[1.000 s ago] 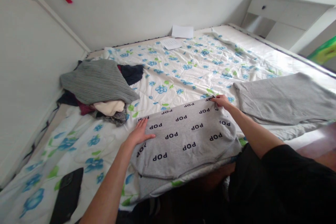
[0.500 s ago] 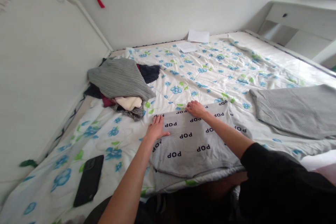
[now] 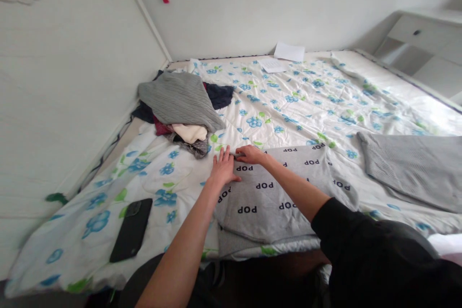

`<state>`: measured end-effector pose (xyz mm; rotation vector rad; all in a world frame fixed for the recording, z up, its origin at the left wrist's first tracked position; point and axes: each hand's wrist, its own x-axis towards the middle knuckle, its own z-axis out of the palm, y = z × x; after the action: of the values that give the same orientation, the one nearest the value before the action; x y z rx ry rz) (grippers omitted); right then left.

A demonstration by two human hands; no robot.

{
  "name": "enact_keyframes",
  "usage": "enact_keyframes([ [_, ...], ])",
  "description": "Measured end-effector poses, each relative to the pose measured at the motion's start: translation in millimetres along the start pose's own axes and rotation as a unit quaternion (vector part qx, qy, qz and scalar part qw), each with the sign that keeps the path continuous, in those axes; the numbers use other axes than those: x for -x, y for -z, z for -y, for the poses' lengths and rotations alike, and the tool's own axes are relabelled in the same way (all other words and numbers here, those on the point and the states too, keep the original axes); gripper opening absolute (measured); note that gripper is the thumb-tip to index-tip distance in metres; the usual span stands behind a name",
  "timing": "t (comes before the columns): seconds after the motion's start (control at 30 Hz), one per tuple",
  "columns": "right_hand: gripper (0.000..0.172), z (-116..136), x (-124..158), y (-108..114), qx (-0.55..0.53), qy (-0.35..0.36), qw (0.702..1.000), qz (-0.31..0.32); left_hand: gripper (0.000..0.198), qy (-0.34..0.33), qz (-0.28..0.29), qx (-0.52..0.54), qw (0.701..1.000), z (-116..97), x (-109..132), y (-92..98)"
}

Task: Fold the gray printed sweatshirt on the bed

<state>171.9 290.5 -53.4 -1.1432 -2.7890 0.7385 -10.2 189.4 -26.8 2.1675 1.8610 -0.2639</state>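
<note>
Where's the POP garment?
Head view, lower centre: the POP garment lies on the floral sheet, under the left hand and right hand, between the phone and ribbed grey garment.

grey garment [image 3: 267,221] with black lettering

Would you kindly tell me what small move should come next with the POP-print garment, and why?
Perhaps the left hand should pinch the far-left corner of the POP-print garment: it lies there with fingers spread, while the right hand has its fingers curled at the far edge close beside it.
</note>
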Motion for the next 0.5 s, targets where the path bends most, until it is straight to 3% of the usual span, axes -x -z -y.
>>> enact_keyframes([
  [0.1,0.031,-8,3,0,0.01,0.014,1.0,-0.002,0.099,0.006,0.017,-0.01,1.0,-2,2,8.4],
  [0.23,0.037,-31,7,5,0.025,-0.042,0.998,0.025,0.086,0.022,0.017,-0.024,0.999,-3,3,10.0],
  [0.37,0.047,-82,25,24,0.002,-0.112,0.991,0.074,0.078,0.028,0.004,-0.024,0.999,-1,2,8.3],
  [0.5,0.045,-146,66,47,-0.032,-0.175,0.979,0.095,0.08,0.043,0.001,-0.015,0.999,-1,1,6.9],
])
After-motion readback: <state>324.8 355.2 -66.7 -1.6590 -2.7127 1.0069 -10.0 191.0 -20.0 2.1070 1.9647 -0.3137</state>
